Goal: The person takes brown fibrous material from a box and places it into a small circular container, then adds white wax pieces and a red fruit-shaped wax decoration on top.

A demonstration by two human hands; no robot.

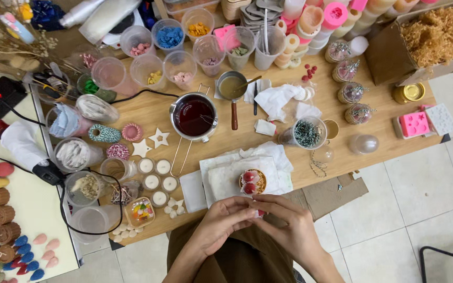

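My left hand (pixel 223 219) and my right hand (pixel 285 222) meet at the near table edge, fingertips pinched together around a small red piece (pixel 259 213) that is mostly hidden. Just beyond the fingers a small round cup-shaped candle (pixel 252 182) with red berry shapes on top sits on white paper (pixel 221 181). A metal pot of dark red liquid (pixel 194 117) stands further back in the middle of the wooden table (pixel 148 110).
Several plastic cups of coloured bits (pixel 170 36) line the back. A small saucepan (pixel 231 85), tealight candles (pixel 155 182), twine spools (pixel 104 133), a cardboard box of straw (pixel 436 36), pink moulds (pixel 414 124) and a cable (pixel 79 204) crowd the table. Tiled floor lies to the right.
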